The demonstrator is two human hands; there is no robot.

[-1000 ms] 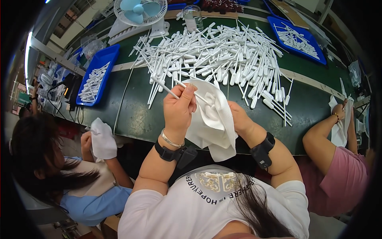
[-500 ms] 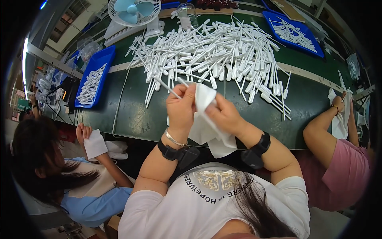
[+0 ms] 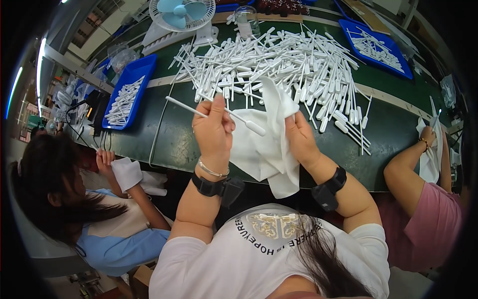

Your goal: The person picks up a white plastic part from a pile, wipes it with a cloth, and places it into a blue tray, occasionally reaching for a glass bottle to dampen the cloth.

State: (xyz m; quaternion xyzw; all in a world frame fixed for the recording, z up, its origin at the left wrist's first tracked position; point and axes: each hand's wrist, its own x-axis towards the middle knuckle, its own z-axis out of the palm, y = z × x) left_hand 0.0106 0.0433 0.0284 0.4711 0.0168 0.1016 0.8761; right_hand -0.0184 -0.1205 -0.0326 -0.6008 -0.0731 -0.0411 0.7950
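Observation:
My left hand (image 3: pixel 213 127) is closed on white sticks. One white stick with a thicker oblong end (image 3: pixel 255 127) points to the right, its thick end in front of the cloth. Another thin white stick (image 3: pixel 183 106) juts out to the left from the same fingers; its other end is hidden in the hand. A white cloth (image 3: pixel 254 157) hangs in folds from my right hand (image 3: pixel 301 139), whose fingers grip its right side. Beyond both hands, a large heap of similar white sticks (image 3: pixel 279 62) covers the far middle of the dark green table (image 3: pixel 179 132).
Blue trays holding more sticks stand at left (image 3: pixel 147 65) and far right (image 3: pixel 408 74). A fan (image 3: pixel 180 15) and a glass jar (image 3: pixel 245 22) are behind the heap. Co-workers sit close on the left (image 3: pixel 114 224) and right (image 3: pixel 423 219), both with white cloths.
My hands have moved apart. The thick-ended stick, earlier wrapped in the cloth, now shows uncovered in my left hand. The cloth hangs more spread out from my right hand.

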